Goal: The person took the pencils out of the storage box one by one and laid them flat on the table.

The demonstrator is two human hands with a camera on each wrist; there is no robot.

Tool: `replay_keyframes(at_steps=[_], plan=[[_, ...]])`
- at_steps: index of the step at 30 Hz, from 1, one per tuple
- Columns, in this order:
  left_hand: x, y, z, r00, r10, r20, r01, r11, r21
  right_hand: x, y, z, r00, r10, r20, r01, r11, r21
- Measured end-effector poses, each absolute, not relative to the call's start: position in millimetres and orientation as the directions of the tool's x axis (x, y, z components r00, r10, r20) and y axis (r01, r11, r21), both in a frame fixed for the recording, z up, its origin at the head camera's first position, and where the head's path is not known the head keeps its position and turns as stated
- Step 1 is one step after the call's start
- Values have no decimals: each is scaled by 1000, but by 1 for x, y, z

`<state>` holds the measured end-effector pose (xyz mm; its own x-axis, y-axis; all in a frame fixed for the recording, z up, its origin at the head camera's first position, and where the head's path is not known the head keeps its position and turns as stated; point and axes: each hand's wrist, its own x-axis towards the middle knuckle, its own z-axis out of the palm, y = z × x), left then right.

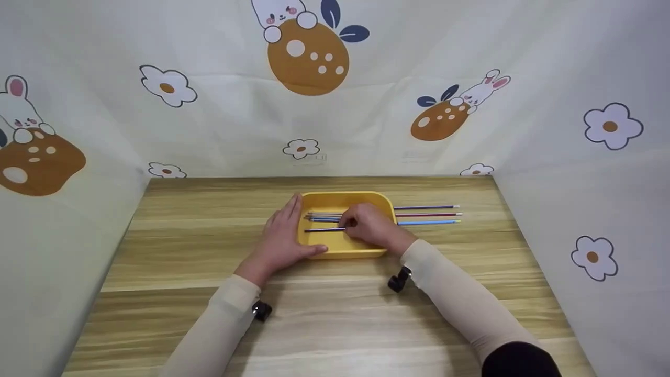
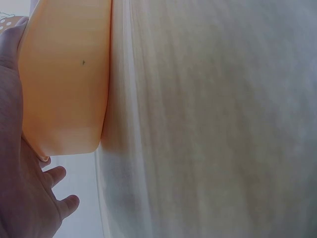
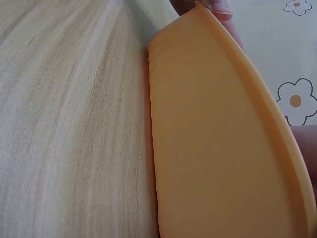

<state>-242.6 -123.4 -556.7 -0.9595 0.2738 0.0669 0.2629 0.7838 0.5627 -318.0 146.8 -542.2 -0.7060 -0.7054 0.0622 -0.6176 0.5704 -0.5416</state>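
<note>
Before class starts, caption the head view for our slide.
Left hand against a yellow tray, right hand pinching a dark pencil inside.

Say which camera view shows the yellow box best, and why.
The head view: it shows the yellow box from above, with its inside and most of its rim. The left wrist view shows mainly outer wall; the right wrist view, outer wall and part of the rim.

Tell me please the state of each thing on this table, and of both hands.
Yellow tray: upright on the table, open-topped.
Bunched pencils: lying in the tray, partly hidden.
Near dark pencil: in the tray, apparently pinched.
Three other pencils: lying on the table, right of the tray.
Left hand: resting against the tray's left end.
Right hand: inside the tray, fingers curled.
</note>
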Motion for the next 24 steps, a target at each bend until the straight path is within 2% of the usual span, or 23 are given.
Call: replay_keyframes(at_steps=[15, 24], plan=[[-242, -123, -557, -957, 278, 80, 275, 789, 550, -318, 149, -542, -708, -704, 62, -550, 493, -674], [-242, -124, -555, -960, 273, 65, 261, 786, 560, -313, 151, -530, -699, -712, 70, -547, 469, -693]])
